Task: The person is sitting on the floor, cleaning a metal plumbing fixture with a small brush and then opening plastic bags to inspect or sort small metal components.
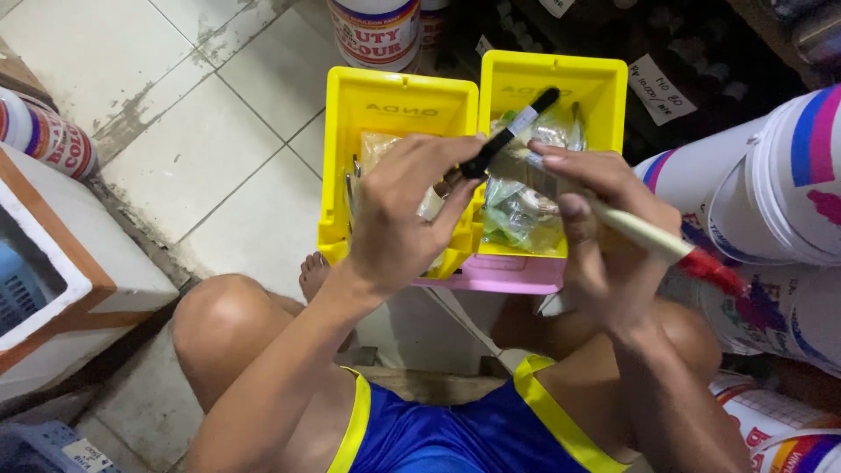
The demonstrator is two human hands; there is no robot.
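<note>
i see left hand point(399, 215) grasping a black marker point(508, 133); right hand point(604, 236) grasping a paintbrush point(644, 232) over the yellow bins point(399, 101); marking looks underway, brush not yet binned

tiled floor point(210, 158): yellow bins point(399, 109), paint buckets point(771, 184), white box point(88, 263).

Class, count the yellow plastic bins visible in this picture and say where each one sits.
2: the left yellow bin under the left hand, the right yellow bin beside it, touching. Others may be hidden.

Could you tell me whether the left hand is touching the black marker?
Touching: the head view shows the left hand with its fingers wrapped round the lower end of the black marker.
</note>
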